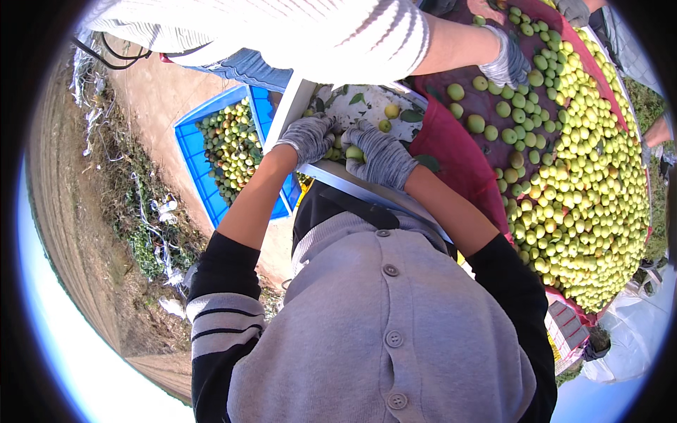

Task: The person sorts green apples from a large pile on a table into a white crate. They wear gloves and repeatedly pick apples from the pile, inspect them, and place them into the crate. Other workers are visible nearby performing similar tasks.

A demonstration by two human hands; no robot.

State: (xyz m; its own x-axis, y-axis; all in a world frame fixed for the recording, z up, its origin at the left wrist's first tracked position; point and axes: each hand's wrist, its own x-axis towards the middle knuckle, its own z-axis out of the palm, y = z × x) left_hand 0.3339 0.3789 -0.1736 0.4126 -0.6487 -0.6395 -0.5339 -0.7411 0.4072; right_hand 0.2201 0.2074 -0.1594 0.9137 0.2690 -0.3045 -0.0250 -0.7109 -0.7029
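Observation:
My left hand [308,137], in a grey striped glove, is over the near left corner of a shallow white sorting tray [352,107]. Its fingers are curled down, and what lies under them is mostly hidden. Close beside it my right hand [383,156], gloved alike, has its fingers bent around a small round green fruit [354,152]. More fruits sit between the two hands, partly covered. Farther back in the tray lie a yellowish fruit [391,111] and loose green leaves [411,115].
A large heap of green-yellow fruits [585,204] covers a dark red cloth [458,151] at right. A co-worker's gloved hand [506,60] reaches into it; another gloved hand [575,10] shows at its far edge. Left stands a blue crate [189,151] of browner fruits on dirt ground.

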